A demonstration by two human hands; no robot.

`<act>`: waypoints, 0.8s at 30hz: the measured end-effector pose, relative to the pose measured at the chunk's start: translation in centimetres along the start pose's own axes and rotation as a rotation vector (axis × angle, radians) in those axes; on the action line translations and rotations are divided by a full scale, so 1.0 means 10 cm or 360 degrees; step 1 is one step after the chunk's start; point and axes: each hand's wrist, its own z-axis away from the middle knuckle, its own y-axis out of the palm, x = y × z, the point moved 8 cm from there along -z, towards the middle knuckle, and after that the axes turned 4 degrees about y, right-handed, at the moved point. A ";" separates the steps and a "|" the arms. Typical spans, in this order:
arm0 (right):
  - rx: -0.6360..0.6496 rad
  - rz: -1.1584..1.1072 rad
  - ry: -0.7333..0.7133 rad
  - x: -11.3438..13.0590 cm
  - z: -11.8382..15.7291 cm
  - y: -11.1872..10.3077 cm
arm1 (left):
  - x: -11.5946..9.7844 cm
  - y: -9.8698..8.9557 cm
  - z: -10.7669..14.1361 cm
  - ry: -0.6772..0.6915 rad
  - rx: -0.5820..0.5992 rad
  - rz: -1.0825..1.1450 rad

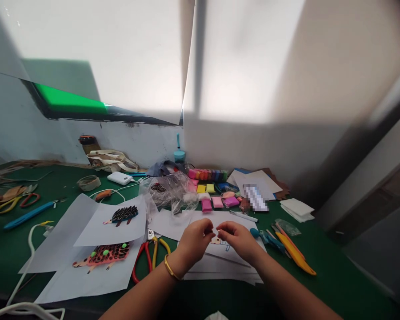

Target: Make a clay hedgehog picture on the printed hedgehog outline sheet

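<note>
White paper (231, 254) bearing a small blue-outlined drawing (225, 244) lies at the lower centre of the frame, on my green counter (340, 275). I hold my left hand (196, 240) and right hand (238, 240) over it, near each other, each with the thumb and fingers brought together; I cannot tell whether anything is pinched between them. Just beyond, a white pen (244, 216) lies near small pink packets (206, 205). Red-handled pliers (143, 262) rest left of my hands, beside sheets showing a dark-spined animal (125, 214) and a pink-bodied one (103, 256). A yellow tool (296, 253) lies at lower right.
</note>
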 end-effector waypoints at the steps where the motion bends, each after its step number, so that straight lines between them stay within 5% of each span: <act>1: -0.0058 0.0026 -0.0010 -0.02 -0.05 -0.06 | 0.04 -0.05 -0.01 -0.0002 -0.0012 -0.0002; 7: -0.0305 0.1005 -0.0047 -0.14 -0.45 -0.44 | 0.29 -0.16 -0.21 -0.0107 0.0155 -0.0653; 14: -0.0199 0.1309 -0.0135 -0.21 -0.85 -0.31 | 0.47 0.04 -0.42 -0.0104 0.0367 -0.0937; 24: -0.0235 0.1428 -0.0117 -0.24 -0.56 -0.52 | 0.28 0.07 -0.12 0.0023 0.0387 -0.0885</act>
